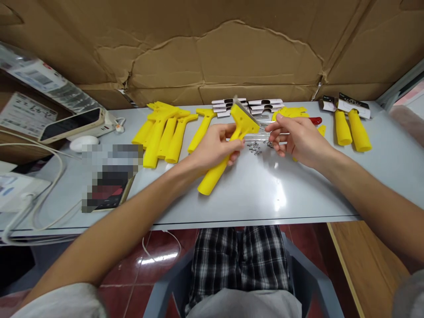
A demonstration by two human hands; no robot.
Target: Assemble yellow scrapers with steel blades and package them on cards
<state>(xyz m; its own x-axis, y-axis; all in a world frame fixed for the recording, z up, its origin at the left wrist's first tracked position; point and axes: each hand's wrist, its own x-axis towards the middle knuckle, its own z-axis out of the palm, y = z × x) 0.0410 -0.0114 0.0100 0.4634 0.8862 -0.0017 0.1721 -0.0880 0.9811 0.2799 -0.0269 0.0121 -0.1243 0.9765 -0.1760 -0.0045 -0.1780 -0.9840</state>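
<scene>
My left hand [220,143] is wrapped round the neck of a yellow plastic scraper [215,176]. The scraper's wide head tilts up and away, with a metal blade [243,108] along its far edge. At the head's right corner, my right hand [298,134] has its fingers closed around a thin metal shaft. A red handle [316,120] shows behind that hand, in line with the shaft, so it looks like a screwdriver; its middle is hidden. Small metal nuts or screws [255,148] lie loose on the table below the hands.
More yellow scraper handles [160,132] are piled left, and two carded ones [359,130] lie right. Blade packs [228,106] and yellow pieces [291,112] sit at the back by a cardboard wall [212,57]. A phone [112,190], cables and a power bank [76,126] occupy the left.
</scene>
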